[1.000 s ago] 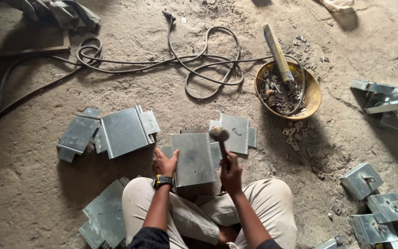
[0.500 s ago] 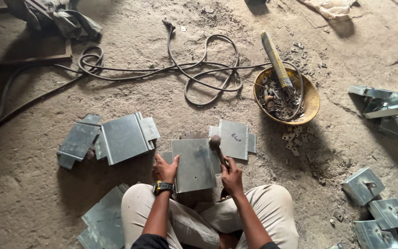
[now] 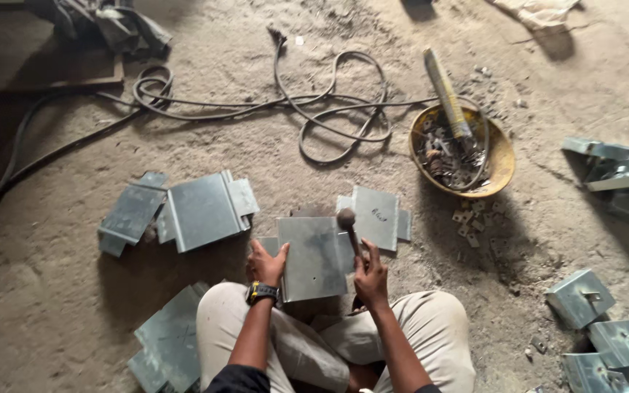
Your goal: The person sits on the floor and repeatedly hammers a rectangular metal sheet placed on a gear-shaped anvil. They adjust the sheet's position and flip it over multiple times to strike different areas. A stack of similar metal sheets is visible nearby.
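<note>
Right hand [image 3: 370,275], one hammer [image 3: 349,227]; left hand [image 3: 266,263], perhaps one metal plate [image 3: 313,256]

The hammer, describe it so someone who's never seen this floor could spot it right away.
Start at the yellow bowl of scrap on the dirt floor, then look lower left to the seated person's right hand. The hammer rises from it over a grey metal plate, the only rounded, dark-headed tool among flat sheets.
</note>
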